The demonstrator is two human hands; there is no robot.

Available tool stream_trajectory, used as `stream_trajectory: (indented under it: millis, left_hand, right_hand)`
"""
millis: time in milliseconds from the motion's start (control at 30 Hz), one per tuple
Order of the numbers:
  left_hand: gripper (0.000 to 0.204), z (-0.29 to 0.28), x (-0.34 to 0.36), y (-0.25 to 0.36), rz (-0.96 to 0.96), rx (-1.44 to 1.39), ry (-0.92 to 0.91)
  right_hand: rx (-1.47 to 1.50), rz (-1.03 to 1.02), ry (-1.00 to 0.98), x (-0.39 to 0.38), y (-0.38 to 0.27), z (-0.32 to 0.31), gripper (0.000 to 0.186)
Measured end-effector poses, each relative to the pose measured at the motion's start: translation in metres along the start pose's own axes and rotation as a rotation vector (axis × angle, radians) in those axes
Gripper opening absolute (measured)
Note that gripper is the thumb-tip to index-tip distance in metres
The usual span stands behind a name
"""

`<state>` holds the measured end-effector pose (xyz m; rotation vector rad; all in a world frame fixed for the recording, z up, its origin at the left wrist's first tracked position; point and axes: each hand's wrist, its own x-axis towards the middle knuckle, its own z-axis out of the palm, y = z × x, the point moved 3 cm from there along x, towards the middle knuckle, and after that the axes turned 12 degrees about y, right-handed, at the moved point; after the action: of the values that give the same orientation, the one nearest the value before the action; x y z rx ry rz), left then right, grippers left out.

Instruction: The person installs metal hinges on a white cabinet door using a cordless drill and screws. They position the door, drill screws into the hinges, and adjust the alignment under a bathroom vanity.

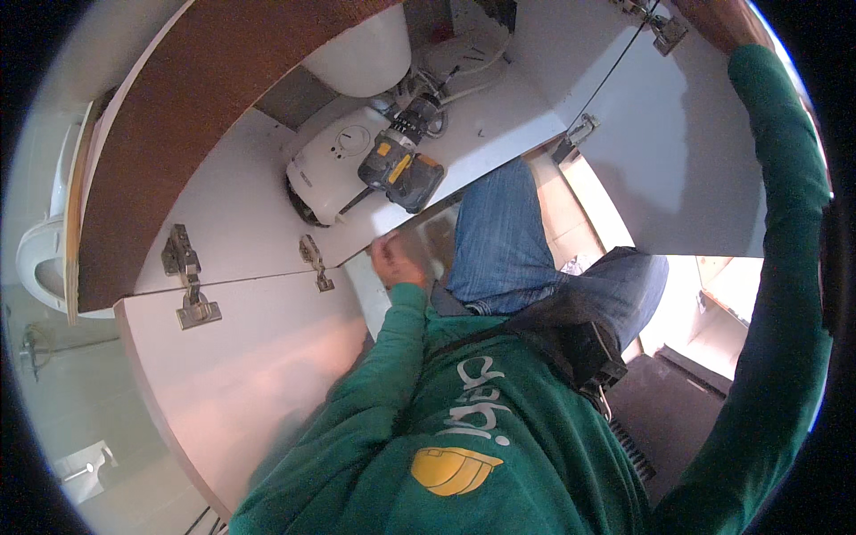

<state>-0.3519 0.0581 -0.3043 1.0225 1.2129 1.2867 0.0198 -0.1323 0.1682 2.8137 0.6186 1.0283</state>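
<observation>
My left hand point(392, 259), smeared by motion, is low at the front edge of the cabinet floor point(475, 127), between the left door and my jeans; its fingers are unclear. My right hand point(727, 22) is raised at the top right by the right cabinet door point(664, 169), its fingers largely out of view. Inside the cabinet a black-and-yellow cordless drill point(401, 165) lies on a white boxy appliance point(316, 174) with a dial. A white rounded fixture point(361, 53) and hoses sit behind them.
The open left door point(227, 383) hangs on metal hinges point(187, 276). A brown wooden panel point(156, 160) arches over the upper left. A white toilet point(40, 259) stands beyond it at far left. My bent legs point(499, 232) are before the cabinet, with a dark pouch point(580, 357) at my waist.
</observation>
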Motion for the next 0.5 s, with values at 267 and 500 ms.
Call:
stream_trajectory:
  millis: [267,500]
  left_hand:
    - [0.026,0.252,-0.162,-0.053,-0.858,0.019,-0.783]
    - [0.046,0.385,-0.177,-0.269,-1.108,-0.376,-0.791]
  right_hand:
    - [-0.039,-0.089,-0.084,0.034,0.021,0.065,0.077]
    - [0.024,0.122,-0.156,0.026,0.001,0.005,0.063]
